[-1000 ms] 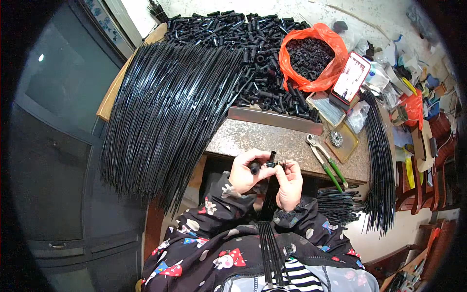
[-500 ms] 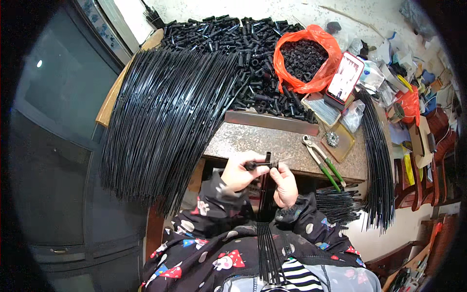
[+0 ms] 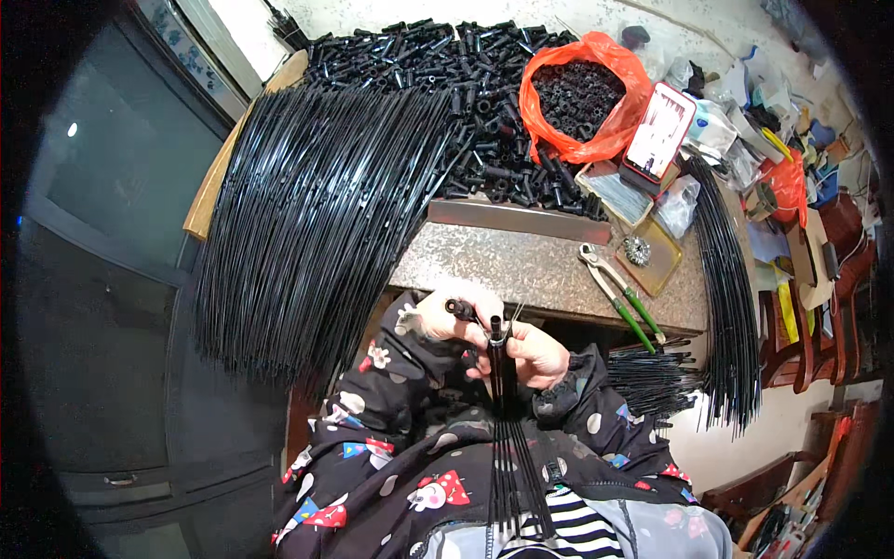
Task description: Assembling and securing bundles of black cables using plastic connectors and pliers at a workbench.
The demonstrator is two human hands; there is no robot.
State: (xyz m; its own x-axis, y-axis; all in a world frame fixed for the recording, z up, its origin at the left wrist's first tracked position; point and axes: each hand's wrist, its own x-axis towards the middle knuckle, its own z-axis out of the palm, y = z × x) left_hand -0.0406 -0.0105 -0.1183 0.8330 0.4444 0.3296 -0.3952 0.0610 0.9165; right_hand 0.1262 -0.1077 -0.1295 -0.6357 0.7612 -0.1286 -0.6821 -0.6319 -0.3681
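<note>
Black thin rods form a bundle held upright at the person's chest, below the stone-topped bench edge; the lower ends splay across the lap. Right hand has its fingers clamped around the bundle near its top. Left hand pinches a short black tube piece just beside the bundle tip, fingers closed on it. Containers: an orange plastic bag, mouth open, holds small black ring-like parts. A shallow yellow-tinted tray holds one round metallic item. Green-handled pliers lie beside the tray.
</note>
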